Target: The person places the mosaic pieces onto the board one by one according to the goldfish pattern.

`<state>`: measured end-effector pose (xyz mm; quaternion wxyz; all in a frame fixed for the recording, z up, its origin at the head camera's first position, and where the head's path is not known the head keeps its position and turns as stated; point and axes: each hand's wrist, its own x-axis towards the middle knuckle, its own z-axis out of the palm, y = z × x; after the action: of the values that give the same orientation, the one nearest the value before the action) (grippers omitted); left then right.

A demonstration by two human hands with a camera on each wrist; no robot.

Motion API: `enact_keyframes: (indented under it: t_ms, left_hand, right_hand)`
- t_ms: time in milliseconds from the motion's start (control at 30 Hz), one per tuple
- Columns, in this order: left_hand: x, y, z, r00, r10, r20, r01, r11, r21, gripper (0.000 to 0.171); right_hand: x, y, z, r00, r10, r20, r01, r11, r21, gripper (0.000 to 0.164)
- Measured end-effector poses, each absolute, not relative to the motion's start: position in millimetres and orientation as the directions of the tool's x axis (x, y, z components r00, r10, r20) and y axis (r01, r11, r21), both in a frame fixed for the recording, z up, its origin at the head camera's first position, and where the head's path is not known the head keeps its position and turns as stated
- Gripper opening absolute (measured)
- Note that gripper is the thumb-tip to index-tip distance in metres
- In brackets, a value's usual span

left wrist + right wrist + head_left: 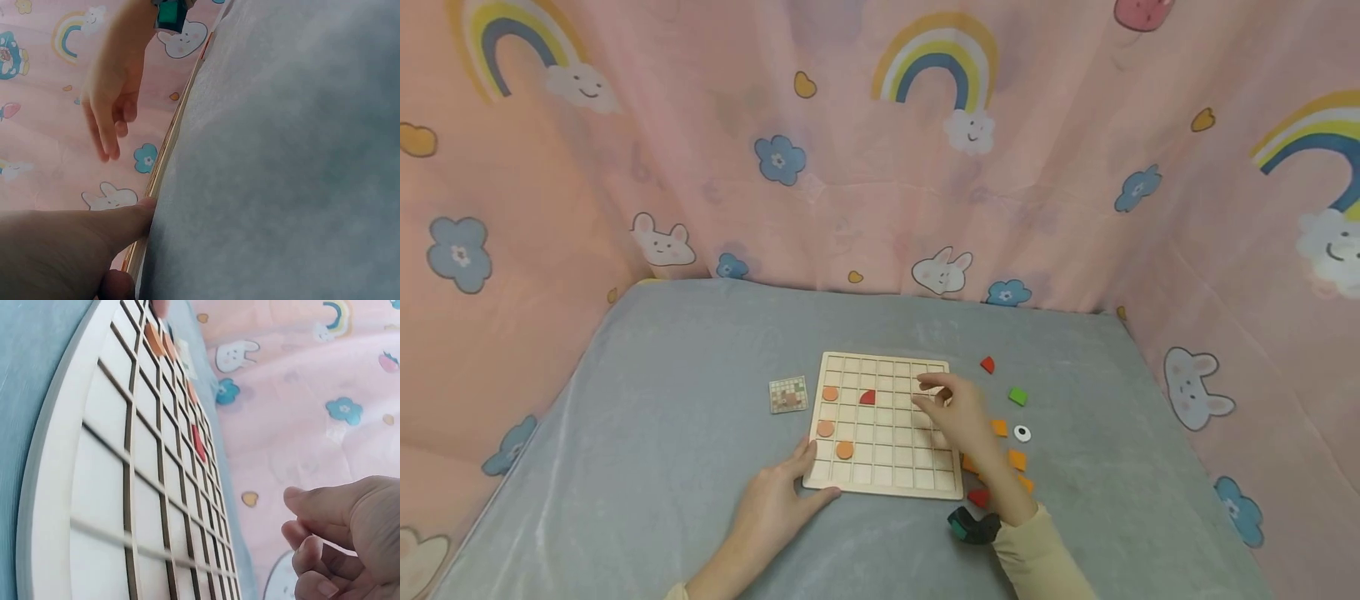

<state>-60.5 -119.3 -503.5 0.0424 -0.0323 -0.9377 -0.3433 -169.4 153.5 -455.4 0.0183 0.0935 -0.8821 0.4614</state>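
A pale wooden board (891, 437) with a raised grid lies on the grey cloth. My left hand (771, 500) grips its near left corner, thumb along the front edge and fingers at the left side; the left wrist view shows the thumb (128, 225) against the rim. Over the board's right part hovers my right hand (957, 408), fingers loosely bent, thumb and forefinger apart with nothing between them. Three orange discs, one of them an orange disc (845, 450) nearest the front, sit in cells at the left. A red quarter-circle piece (867, 397) occupies a cell farther in.
Left of the board lies a small printed card (787, 395) with a grid picture. Right of it are a red piece (988, 364), a green piece (1018, 396), a white disc (1022, 433) with a black dot, several orange pieces (1017, 460) and another red piece (978, 497).
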Motion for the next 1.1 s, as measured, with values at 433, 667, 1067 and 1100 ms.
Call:
enact_keyframes:
  t_ms: [433, 667, 1067, 1100]
  left_hand:
    - [-61, -120, -504, -0.994, 0.03, 0.102, 0.088, 0.764, 0.639, 0.077]
    - [-62, -120, -503, -0.994, 0.031, 0.109, 0.094, 0.766, 0.636, 0.076]
    - [-61, -121, -506, -0.995, 0.039, 0.097, 0.092, 0.761, 0.643, 0.077]
    - [-60, -121, -506, -0.995, 0.039, 0.094, 0.09, 0.759, 0.645, 0.077]
  right_hand:
    - [-155, 247, -461, -0.973, 0.04, 0.228, -0.144, 0.663, -0.735, 0.028]
    - [-149, 280, -473, -0.989, 0.017, 0.144, -0.09, 0.708, -0.701, 0.03]
    - [-147, 294, -498, -0.993, -0.058, 0.106, -0.114, 0.735, -0.669, 0.039]
    - [-147, 294, -500, -0.993, -0.059, 0.105, -0.115, 0.732, -0.671, 0.039]
